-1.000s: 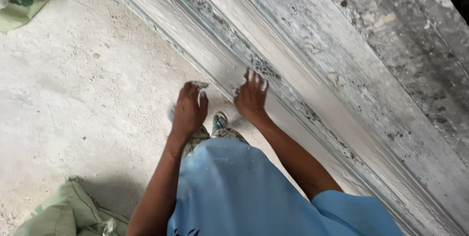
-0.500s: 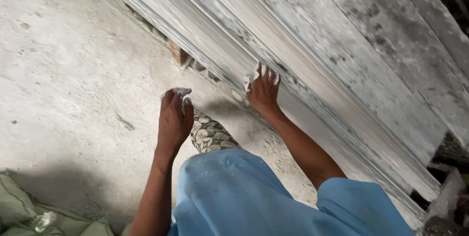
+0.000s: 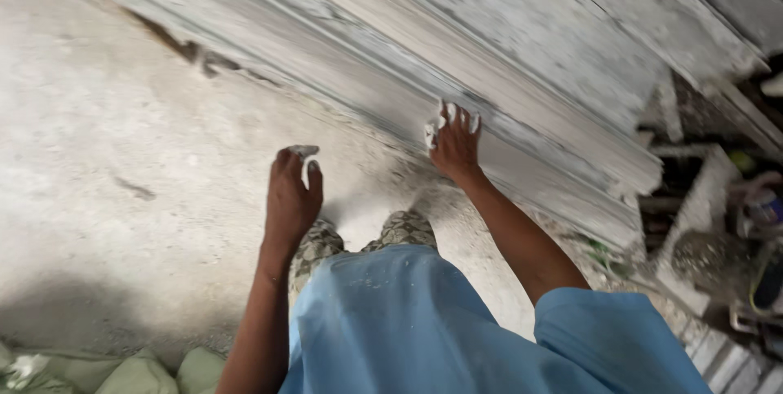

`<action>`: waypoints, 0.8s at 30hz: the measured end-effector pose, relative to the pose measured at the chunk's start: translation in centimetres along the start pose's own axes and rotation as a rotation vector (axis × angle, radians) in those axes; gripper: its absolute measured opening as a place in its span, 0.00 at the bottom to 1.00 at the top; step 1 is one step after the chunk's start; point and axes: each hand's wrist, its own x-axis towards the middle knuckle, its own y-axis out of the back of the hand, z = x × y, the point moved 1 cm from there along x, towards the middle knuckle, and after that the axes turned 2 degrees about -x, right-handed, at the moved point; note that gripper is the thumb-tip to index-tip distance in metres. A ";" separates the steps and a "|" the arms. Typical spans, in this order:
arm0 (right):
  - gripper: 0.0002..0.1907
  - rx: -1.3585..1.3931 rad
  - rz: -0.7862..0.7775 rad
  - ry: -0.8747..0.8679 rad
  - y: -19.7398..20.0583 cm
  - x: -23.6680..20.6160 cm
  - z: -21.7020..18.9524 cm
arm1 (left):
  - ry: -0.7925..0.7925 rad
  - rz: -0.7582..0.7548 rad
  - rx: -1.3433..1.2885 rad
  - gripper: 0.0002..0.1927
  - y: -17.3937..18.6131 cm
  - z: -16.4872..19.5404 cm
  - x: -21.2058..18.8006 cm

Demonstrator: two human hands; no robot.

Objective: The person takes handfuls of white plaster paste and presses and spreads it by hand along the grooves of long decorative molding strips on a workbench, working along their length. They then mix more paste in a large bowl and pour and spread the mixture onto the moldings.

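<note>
My left hand (image 3: 292, 198) hangs over the concrete floor (image 3: 122, 117), fingers curled around a small lump of grey-white plaster (image 3: 303, 151) at the fingertips. My right hand (image 3: 455, 148) rests with spread fingers against the lower edge of a long pale moulded strip (image 3: 522, 108). White plaster smears its fingertips. The strip is one of several long moulded lengths (image 3: 457, 27) lying diagonally side by side. My blue shirt (image 3: 408, 320) and patterned trousers (image 3: 400, 231) fill the bottom of the view.
Green sacks (image 3: 139, 374) lie at the bottom left. Past the right end of the strips (image 3: 636, 190) there is clutter: a concrete block (image 3: 693, 231), a small container (image 3: 763, 206) and scraps.
Both hands have travelled along the moulded strip toward its right end, which has come into view with the clutter. The left hand still holds its lump of plaster.
</note>
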 end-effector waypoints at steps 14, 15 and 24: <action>0.37 0.141 -0.042 -0.057 -4.5 -24.1 33.6 | -0.151 -0.131 -0.149 0.13 -32.1 20.1 -12.0; 0.38 0.093 -0.088 -0.070 -4.9 -24.9 36.0 | -0.146 -0.136 -0.124 0.13 -33.0 21.3 -12.9; 0.36 0.055 -0.159 -0.004 -7.4 -34.9 50.4 | 0.104 -0.196 -0.066 0.14 -36.9 27.5 -15.9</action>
